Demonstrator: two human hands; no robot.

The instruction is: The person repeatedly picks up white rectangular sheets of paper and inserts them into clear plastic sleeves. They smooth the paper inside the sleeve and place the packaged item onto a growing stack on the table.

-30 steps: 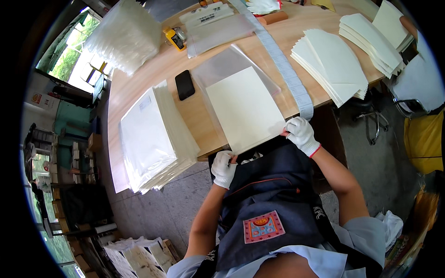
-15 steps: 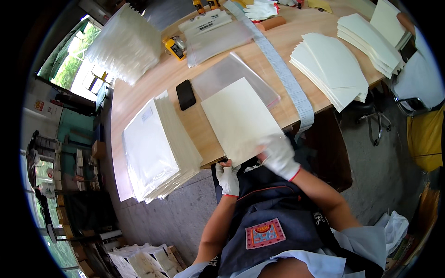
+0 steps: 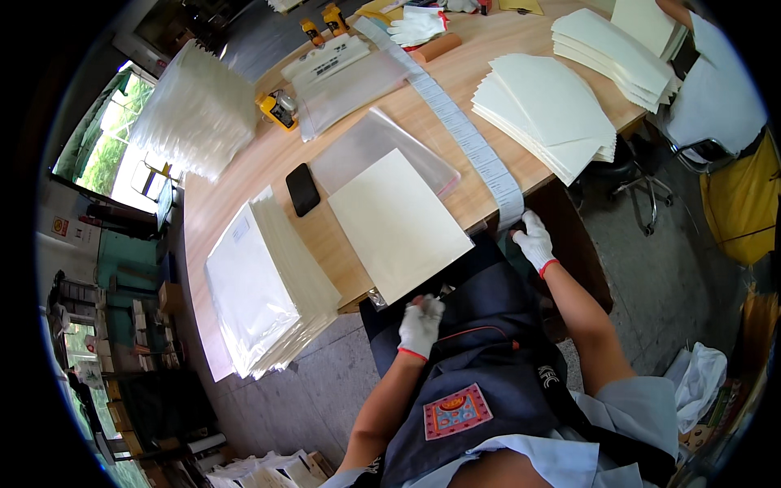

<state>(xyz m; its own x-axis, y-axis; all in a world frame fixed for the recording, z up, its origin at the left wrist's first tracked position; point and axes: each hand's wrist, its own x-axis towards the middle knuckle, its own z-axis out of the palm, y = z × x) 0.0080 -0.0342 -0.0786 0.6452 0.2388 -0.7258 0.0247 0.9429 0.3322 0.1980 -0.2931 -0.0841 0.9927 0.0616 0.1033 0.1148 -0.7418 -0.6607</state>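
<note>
A cream sheet of card (image 3: 399,224) lies at the table's near edge, partly overhanging it. Shiny clear plastic (image 3: 376,298) shows at its near left corner. My left hand (image 3: 421,325), in a white glove with bare fingertips, hovers over my lap just below the card, its fingers loosely bent and apart with nothing visible in them. To the right, my gloved right hand (image 3: 534,241) has its fingers closed at the hanging end of a long pale blue label strip (image 3: 464,130). Behind the card lies a stack of clear plastic bags (image 3: 390,138).
Left of the card are a black phone (image 3: 303,189) and a stack of filled plastic sleeves (image 3: 252,281). Fanned cream card stacks (image 3: 545,110) lie at the right, near another person's sleeve (image 3: 720,98). A tall plastic-wrapped pile (image 3: 195,110) and a yellow bottle (image 3: 277,111) stand farther back.
My right hand has moved off the card, rightward to the end of the label strip. My left hand has left the card's near corner and come toward my lap. The view has shifted slightly.
</note>
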